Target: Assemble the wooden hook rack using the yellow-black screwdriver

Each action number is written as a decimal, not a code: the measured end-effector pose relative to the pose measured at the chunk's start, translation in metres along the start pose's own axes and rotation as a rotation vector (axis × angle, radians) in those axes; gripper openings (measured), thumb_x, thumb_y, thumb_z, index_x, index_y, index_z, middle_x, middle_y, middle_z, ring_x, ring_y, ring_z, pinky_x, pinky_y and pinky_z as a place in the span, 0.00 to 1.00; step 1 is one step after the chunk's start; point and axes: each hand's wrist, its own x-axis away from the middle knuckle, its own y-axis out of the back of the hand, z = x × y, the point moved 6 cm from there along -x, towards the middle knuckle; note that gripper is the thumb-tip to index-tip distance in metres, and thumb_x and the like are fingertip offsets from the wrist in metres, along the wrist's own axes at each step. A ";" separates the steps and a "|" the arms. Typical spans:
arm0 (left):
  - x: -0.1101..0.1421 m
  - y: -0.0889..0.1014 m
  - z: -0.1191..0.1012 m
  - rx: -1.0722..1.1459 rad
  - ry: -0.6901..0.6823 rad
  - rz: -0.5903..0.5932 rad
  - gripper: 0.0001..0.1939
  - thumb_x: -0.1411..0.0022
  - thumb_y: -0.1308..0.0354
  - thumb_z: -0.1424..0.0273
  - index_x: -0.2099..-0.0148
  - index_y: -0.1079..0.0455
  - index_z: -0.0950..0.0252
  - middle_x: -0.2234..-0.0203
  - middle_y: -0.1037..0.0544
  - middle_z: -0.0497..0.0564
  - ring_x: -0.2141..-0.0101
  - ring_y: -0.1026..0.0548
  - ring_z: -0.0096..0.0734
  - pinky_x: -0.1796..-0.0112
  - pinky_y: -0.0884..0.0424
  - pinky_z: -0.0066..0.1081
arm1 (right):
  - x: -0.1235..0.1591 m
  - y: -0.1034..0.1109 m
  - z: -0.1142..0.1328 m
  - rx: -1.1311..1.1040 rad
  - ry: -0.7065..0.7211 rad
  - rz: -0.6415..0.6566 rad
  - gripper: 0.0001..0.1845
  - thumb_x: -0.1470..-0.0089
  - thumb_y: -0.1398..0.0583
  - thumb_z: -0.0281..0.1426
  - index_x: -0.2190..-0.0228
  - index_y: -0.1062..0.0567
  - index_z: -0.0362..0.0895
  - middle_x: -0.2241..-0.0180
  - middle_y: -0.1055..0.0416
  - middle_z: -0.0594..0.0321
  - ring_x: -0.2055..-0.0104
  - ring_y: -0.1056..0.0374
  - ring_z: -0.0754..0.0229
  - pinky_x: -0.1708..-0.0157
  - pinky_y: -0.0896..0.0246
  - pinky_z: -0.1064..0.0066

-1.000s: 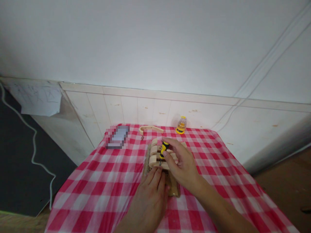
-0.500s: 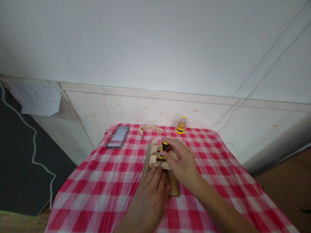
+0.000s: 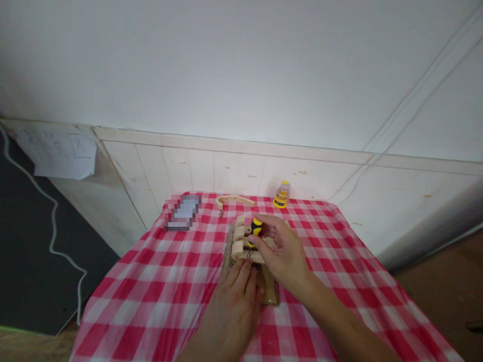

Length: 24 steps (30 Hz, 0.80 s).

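Middle of bench (image 3: 151,286): screwdriver (image 3: 255,228) in narrow grip of right hand (image 3: 286,253), tip at screw (image 3: 249,254) on nearest curved piece (image 3: 237,249), in row on board (image 3: 270,294). Left hand (image 3: 237,296) laid flat, grip slack. Screw seemingly unfinished; loose piece (image 3: 234,198) near far edge apparently unfitted.

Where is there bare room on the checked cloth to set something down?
Bare cloth lies left of the left hand, below the blurred rectangular item, and right of the right hand. The middle is crowded: screwdriver, curved wooden pieces, both hands.

the single head-worn camera looks forward and down over a checked tablecloth (image 3: 158,281) toward a pale wall (image 3: 241,75).
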 end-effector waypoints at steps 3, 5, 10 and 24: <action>0.000 0.000 0.002 0.013 0.024 -0.005 0.18 0.27 0.54 0.74 0.41 0.31 0.75 0.46 0.22 0.65 0.44 0.24 0.49 0.47 0.22 0.49 | 0.000 0.001 0.001 0.024 0.003 -0.011 0.19 0.40 0.35 0.31 0.47 0.26 0.51 0.56 0.21 0.58 0.59 0.20 0.55 0.57 0.22 0.62; 0.000 -0.001 0.002 0.027 0.032 0.013 0.18 0.27 0.53 0.74 0.40 0.32 0.74 0.46 0.22 0.65 0.44 0.24 0.49 0.47 0.21 0.49 | 0.001 0.002 0.004 0.040 0.017 -0.018 0.19 0.40 0.36 0.30 0.47 0.27 0.51 0.55 0.21 0.57 0.59 0.20 0.56 0.58 0.22 0.62; 0.000 -0.001 0.002 0.047 0.033 0.036 0.18 0.27 0.53 0.74 0.39 0.33 0.73 0.45 0.23 0.64 0.43 0.25 0.48 0.46 0.23 0.49 | 0.002 0.002 0.008 -0.018 0.030 0.023 0.20 0.38 0.41 0.26 0.45 0.29 0.51 0.50 0.22 0.56 0.53 0.21 0.55 0.53 0.22 0.61; 0.000 -0.001 0.002 0.036 0.028 0.008 0.19 0.27 0.54 0.74 0.39 0.32 0.71 0.45 0.22 0.64 0.42 0.25 0.47 0.45 0.23 0.50 | 0.000 0.001 0.012 0.059 0.074 0.013 0.19 0.38 0.38 0.28 0.46 0.28 0.51 0.53 0.22 0.57 0.55 0.21 0.56 0.54 0.22 0.61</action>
